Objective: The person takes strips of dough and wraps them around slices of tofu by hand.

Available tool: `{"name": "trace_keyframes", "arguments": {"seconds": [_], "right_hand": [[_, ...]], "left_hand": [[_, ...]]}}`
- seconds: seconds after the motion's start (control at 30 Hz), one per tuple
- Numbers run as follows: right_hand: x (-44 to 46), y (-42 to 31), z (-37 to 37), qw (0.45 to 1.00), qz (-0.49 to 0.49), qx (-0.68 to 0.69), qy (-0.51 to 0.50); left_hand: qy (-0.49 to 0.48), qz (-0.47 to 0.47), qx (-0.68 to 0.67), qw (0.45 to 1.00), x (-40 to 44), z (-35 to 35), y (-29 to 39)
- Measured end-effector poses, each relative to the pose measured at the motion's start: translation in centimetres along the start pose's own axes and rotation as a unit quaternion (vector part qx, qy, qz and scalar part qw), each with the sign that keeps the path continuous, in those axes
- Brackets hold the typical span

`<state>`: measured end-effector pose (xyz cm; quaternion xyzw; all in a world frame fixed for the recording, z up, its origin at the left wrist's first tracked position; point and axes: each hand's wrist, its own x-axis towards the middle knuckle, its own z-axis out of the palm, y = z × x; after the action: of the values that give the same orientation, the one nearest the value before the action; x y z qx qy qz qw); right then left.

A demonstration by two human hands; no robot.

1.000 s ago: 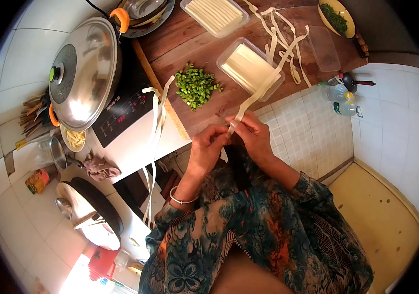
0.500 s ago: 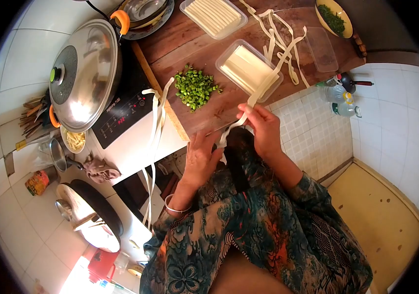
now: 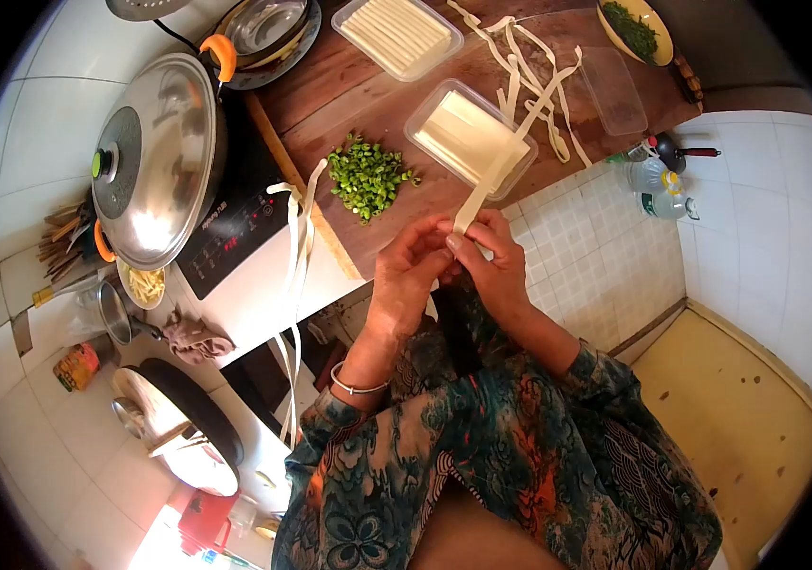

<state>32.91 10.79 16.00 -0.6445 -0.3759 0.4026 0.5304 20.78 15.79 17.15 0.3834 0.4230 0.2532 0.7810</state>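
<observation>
A long, flat strip of dough (image 3: 492,176) runs from my fingers up across the corner of a plastic box of flat dough pieces (image 3: 472,133). My right hand (image 3: 495,266) pinches the strip between thumb and fingers. Pressed close against it, my left hand (image 3: 402,277) also has its fingertips closed on the strip's near end. Both hands are just off the front edge of the wooden board (image 3: 316,100). More dough strips (image 3: 539,81) lie loosely bunched beyond the box, and others hang over the counter edge (image 3: 302,247) left of my hands.
Chopped green pieces (image 3: 368,178) are heaped on the board. A second box holds dough sticks (image 3: 396,36). A lidded pan (image 3: 164,161) sits on the induction cooker (image 3: 235,237) at left. A bowl of chopped greens (image 3: 636,30) and a transparent lid (image 3: 614,90) are at right.
My left hand has risen from the board's edge to meet my right hand. My right hand has come slightly down and left, still gripping the strip. The whole view has shifted a little.
</observation>
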Motion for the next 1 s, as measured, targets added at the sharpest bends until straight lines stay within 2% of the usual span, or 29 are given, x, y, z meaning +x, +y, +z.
{"name": "trace_keyframes", "arguments": {"seconds": [0.1, 0.2, 0.3, 0.33, 0.43, 0.5, 0.57, 0.67, 0.73, 0.83, 0.93, 1.0], "right_hand": [[0.6, 0.7, -0.5, 0.985, 0.105, 0.131, -0.028], [1.6, -0.2, -0.6, 0.946, 0.215, 0.238, 0.046], [2.6, 0.5, -0.9, 0.945, 0.197, 0.25, 0.076], [2.4, 0.4, -0.8, 0.959, 0.191, 0.206, 0.046], [1.5, 0.5, -0.4, 0.976, 0.145, 0.161, -0.031], [1.5, 0.6, -0.1, 0.987, 0.063, 0.143, -0.039], [1.5, 1.0, -0.5, 0.996, -0.009, 0.075, -0.054], [1.4, -0.2, -0.4, 0.983, 0.094, 0.154, -0.029], [1.4, 0.3, -0.5, 0.977, 0.121, 0.175, -0.031], [1.7, 0.1, -0.6, 0.971, 0.158, 0.178, -0.006], [2.4, 0.3, -0.6, 0.956, 0.182, 0.227, 0.035], [3.1, 0.8, -1.0, 0.948, 0.189, 0.251, 0.052]], "left_hand": [[0.012, -0.018, 0.04, 0.999, -0.3, 0.0, 0.0], [0.002, -0.047, 0.06, 0.997, -0.9, -0.5, -0.5], [-0.035, -0.036, 0.057, 0.997, -0.6, -1.0, -1.7], [-0.05, -0.026, 0.052, 0.997, -0.5, -1.0, -2.0], [-0.002, 0.059, 0.131, 0.99, 0.5, -0.3, -1.8], [0.015, 0.137, 0.159, 0.978, 1.4, -0.3, -1.3], [0.009, 0.142, 0.137, 0.98, 1.7, -0.2, -1.2], [-0.026, 0.049, 0.061, 0.997, 1.6, -0.6, -1.1], [-0.048, -0.002, 0.045, 0.998, 1.4, -0.8, -1.3], [-0.009, -0.018, 0.038, 0.999, 0.8, -0.5, -1.5], [-0.024, -0.024, 0.125, 0.992, 0.2, -0.9, -1.3], [-0.022, -0.039, 0.113, 0.993, -0.2, -1.2, -1.7]]}}
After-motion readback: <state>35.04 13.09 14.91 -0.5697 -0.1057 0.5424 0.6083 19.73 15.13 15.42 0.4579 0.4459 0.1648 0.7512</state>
